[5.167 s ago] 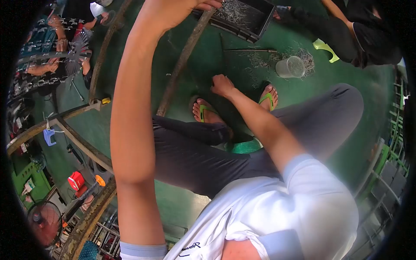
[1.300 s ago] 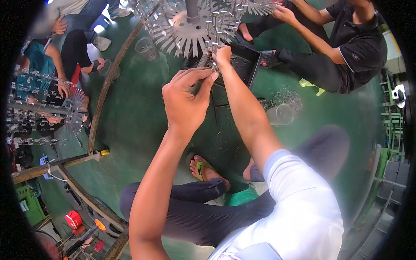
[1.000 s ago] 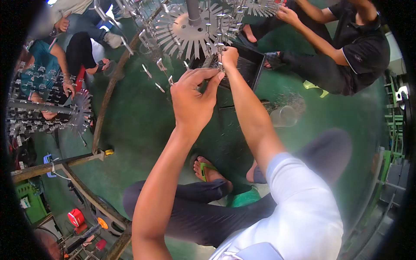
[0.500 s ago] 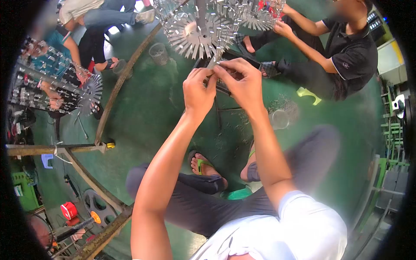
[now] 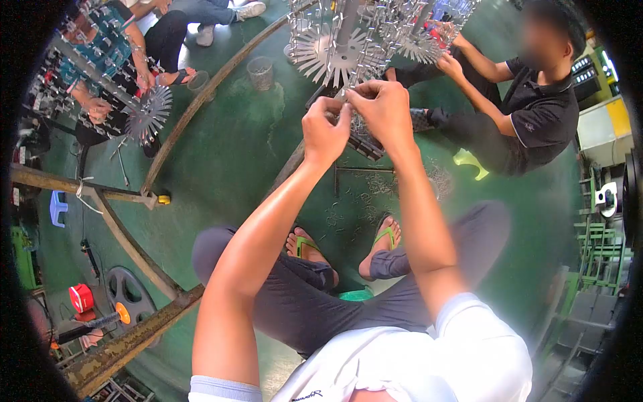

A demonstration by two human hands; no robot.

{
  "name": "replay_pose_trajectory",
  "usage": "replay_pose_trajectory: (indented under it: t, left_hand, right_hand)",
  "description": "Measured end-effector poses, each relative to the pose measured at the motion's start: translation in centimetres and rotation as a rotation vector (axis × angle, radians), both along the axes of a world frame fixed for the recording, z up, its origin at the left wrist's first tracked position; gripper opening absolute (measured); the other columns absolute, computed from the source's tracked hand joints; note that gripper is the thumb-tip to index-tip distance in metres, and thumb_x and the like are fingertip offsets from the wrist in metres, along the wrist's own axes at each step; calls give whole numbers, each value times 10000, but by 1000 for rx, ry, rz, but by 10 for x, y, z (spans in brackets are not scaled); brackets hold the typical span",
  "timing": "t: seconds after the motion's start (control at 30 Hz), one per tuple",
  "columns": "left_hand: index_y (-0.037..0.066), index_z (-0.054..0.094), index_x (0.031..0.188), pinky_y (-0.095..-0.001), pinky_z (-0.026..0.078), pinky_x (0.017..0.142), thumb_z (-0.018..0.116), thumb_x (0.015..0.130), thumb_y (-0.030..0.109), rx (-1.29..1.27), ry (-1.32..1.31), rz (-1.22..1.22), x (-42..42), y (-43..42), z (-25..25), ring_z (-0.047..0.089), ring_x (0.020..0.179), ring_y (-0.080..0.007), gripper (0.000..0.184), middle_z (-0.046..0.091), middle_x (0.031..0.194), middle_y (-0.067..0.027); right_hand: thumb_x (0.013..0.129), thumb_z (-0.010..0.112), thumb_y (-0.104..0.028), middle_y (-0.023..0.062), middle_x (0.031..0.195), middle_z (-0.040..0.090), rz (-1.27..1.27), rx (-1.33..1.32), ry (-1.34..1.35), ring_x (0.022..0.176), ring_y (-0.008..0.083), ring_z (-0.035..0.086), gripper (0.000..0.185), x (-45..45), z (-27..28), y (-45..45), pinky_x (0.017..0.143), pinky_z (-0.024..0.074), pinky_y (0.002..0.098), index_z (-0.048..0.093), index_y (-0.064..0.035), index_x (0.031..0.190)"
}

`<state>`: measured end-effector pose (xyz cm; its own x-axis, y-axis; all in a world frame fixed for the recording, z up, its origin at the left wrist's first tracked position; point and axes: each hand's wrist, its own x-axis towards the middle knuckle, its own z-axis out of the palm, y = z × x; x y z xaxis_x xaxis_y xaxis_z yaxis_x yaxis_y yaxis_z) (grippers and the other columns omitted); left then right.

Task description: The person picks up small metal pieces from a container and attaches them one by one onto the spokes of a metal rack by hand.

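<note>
In front of me my left hand (image 5: 325, 131) and my right hand (image 5: 384, 112) meet, both closed with thumb and forefinger pinched. Their fingertips come together just below a slotted metal disc (image 5: 337, 59), at the lower end of an upright rack hung with many small metal pieces (image 5: 375, 40). Whatever sits between the fingers is too small and covered to make out. Beneath my hands is a dark metal base (image 5: 365, 146), partly hidden by my right wrist.
A co-worker (image 5: 542, 107) sits at right, hands on a neighbouring rack. Others work at a similar rack (image 5: 144, 117) on the left. A curved metal bar (image 5: 213, 86) crosses the left side, near a clear plastic cup (image 5: 260, 74). Thin metal bits (image 5: 368, 201) litter the floor.
The view has shifted, and my hands appear slightly farther right, still pinched together beneath the disc. My feet show more fully now. The clear cup by my right forearm is no longer visible.
</note>
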<state>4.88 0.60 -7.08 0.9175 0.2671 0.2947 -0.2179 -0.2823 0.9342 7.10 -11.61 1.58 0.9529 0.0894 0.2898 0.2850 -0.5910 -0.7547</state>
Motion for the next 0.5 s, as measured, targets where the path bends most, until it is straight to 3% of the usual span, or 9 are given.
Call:
replay_pose_trajectory:
  t: [0.17, 0.33, 0.5]
  left_hand:
    - [-12, 657, 1092, -316, 557, 735, 602, 1008, 207, -817, 176, -97, 25, 9, -6, 671, 907, -159, 241, 714, 1007, -92]
    - [-29, 703, 1062, -307, 574, 748, 660, 978, 124, -827, 173, -140, 27, 13, -1, 692, 857, -163, 179, 725, 971, -85]
    - [-57, 723, 1105, -261, 568, 763, 773, 937, 126, -543, 46, -144, 25, 7, -8, 702, 848, -119, 254, 758, 987, -87]
  right_hand:
    - [855, 769, -198, 205, 823, 759, 21, 9, -26, 726, 276, 761, 251, 7, -3, 8, 713, 582, 365, 784, 43, 924]
    - [860, 761, -205, 214, 825, 756, 35, -9, -35, 735, 280, 763, 261, 13, -1, 7, 719, 582, 365, 780, 48, 920]
    - [853, 762, -211, 215, 816, 753, 32, -41, -59, 723, 282, 758, 274, 16, -1, 7, 711, 579, 365, 775, 56, 916]
